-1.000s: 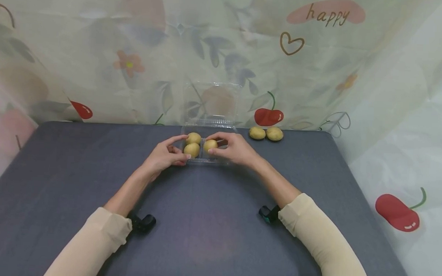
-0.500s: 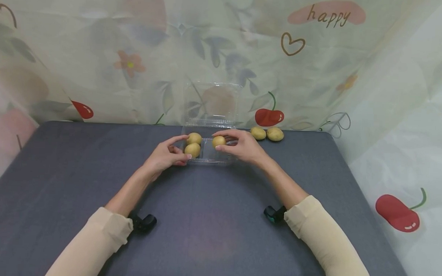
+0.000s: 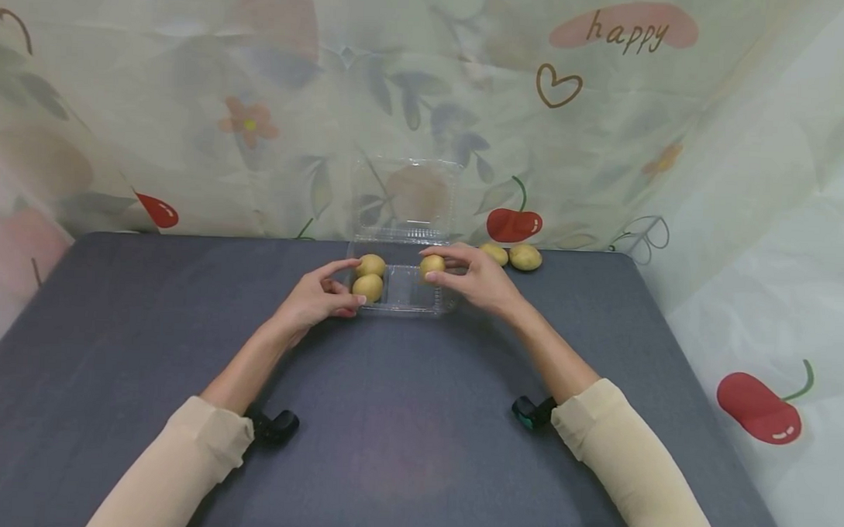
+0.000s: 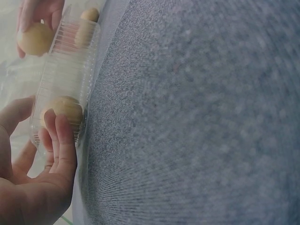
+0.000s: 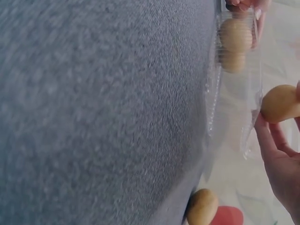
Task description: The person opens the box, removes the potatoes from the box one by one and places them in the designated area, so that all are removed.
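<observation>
A clear plastic clamshell container (image 3: 402,288) stands at the table's back edge, its lid (image 3: 406,201) raised against the curtain. My left hand (image 3: 316,298) holds the container's left end, thumb at the front and index finger toward the back. Two potatoes, a rear one (image 3: 371,265) and a front one (image 3: 368,288), lie in its left part. My right hand (image 3: 483,281) pinches another potato (image 3: 432,267) between thumb and fingers over the container's right side. In the right wrist view this held potato (image 5: 280,104) is above the container's wall. The left wrist view shows my left fingers (image 4: 61,140) against the container's end.
Two more potatoes lie on the table right of the container: one (image 3: 494,254) partly behind my right hand, the other (image 3: 525,257) beside it. A printed curtain (image 3: 275,72) rises behind the dark grey table (image 3: 403,418).
My right hand has moved right with its potato, from beside the two potatoes in the container to its right side. My left hand has stayed in place.
</observation>
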A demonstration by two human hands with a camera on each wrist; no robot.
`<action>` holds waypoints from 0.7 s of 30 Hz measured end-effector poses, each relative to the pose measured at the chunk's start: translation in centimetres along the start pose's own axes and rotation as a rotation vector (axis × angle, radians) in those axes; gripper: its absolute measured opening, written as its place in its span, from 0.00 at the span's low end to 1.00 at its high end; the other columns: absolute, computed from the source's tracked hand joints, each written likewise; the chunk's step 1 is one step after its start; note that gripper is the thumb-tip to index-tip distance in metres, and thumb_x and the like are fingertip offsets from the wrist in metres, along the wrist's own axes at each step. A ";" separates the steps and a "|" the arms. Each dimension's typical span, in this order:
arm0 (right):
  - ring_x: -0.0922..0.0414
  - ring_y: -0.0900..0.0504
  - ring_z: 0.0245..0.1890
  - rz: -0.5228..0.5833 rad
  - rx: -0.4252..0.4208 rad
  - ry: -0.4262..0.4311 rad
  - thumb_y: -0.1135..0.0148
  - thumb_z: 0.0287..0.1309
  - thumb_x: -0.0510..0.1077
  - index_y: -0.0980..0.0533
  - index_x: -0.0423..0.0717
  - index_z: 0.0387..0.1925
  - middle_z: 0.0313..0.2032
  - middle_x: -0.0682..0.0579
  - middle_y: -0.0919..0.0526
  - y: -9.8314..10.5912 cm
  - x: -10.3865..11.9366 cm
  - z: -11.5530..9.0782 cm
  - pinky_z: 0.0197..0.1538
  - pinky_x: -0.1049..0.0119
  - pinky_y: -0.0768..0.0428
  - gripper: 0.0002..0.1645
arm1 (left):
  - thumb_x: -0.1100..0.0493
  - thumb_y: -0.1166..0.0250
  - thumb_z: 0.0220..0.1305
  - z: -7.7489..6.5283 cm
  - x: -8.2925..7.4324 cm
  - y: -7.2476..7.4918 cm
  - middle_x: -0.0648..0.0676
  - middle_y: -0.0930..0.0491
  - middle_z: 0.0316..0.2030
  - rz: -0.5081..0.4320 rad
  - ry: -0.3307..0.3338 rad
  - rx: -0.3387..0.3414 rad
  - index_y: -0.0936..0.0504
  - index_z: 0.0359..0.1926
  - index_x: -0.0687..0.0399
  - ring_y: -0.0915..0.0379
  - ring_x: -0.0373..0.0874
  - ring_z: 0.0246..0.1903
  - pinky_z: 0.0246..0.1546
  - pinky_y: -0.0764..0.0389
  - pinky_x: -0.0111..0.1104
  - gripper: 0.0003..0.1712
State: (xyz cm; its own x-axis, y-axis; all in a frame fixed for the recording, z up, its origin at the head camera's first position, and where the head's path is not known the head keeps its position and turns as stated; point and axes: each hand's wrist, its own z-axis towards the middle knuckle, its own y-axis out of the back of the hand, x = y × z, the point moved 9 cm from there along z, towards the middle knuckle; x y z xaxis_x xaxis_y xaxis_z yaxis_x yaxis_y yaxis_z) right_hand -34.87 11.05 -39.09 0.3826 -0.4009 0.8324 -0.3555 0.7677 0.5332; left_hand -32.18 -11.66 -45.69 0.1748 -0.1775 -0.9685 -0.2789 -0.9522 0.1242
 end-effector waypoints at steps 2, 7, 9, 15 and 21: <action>0.52 0.19 0.54 -0.001 -0.018 0.011 0.29 0.60 0.47 0.20 0.48 0.60 0.55 0.52 0.21 0.4 0.0 -0.2 0.59 0.57 0.22 0.26 | 0.64 0.28 0.61 0.0 0.0 0.0 0.56 0.21 0.33 0.004 0.002 -0.003 0.34 0.73 0.46 0.18 0.51 0.37 0.46 0.15 0.43 0.41; 0.48 0.18 0.53 0.028 -0.047 0.032 0.28 0.59 0.42 0.20 0.46 0.58 0.54 0.47 0.21 1.4 -0.1 -0.8 0.56 0.51 0.20 0.25 | 0.64 0.28 0.61 0.0 -0.1 -0.1 0.56 0.21 0.33 0.005 0.001 -0.001 0.34 0.73 0.47 0.18 0.51 0.37 0.46 0.15 0.43 0.41; 0.47 0.19 0.54 0.032 -0.051 0.023 0.28 0.58 0.40 0.20 0.44 0.59 0.54 0.45 0.21 1.7 -0.3 -1.1 0.56 0.49 0.21 0.26 | 0.64 0.28 0.61 -0.1 -0.1 -0.2 0.55 0.21 0.32 0.002 0.000 0.002 0.34 0.73 0.47 0.18 0.50 0.36 0.46 0.15 0.43 0.41; 0.47 0.23 0.55 0.036 -0.052 -0.005 0.30 0.58 0.35 0.21 0.38 0.59 0.56 0.37 0.21 2.6 1.7 -2.3 0.60 0.49 0.23 0.25 | 0.65 0.28 0.61 -0.2 -0.1 -0.2 0.54 0.22 0.31 -0.005 -0.001 0.004 0.34 0.73 0.48 0.18 0.49 0.35 0.46 0.15 0.43 0.41; 0.45 0.21 0.56 -0.001 -0.064 -0.044 0.30 0.60 0.38 0.22 0.40 0.60 0.58 0.40 0.21 3.6 -0.4 -2.4 0.61 0.46 0.24 0.26 | 0.65 0.28 0.60 -0.1 -0.1 0.0 0.55 0.21 0.32 -0.006 -0.001 0.001 0.34 0.73 0.48 0.18 0.53 0.37 0.46 0.15 0.44 0.42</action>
State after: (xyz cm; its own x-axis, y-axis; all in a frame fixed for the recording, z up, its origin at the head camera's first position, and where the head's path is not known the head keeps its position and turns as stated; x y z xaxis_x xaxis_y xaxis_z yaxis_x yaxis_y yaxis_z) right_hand -34.27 15.19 -37.82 0.3444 -0.4221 0.8386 -0.2992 0.7973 0.5242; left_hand -32.06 -11.66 -45.52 0.1753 -0.1710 -0.9696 -0.2787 -0.9531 0.1177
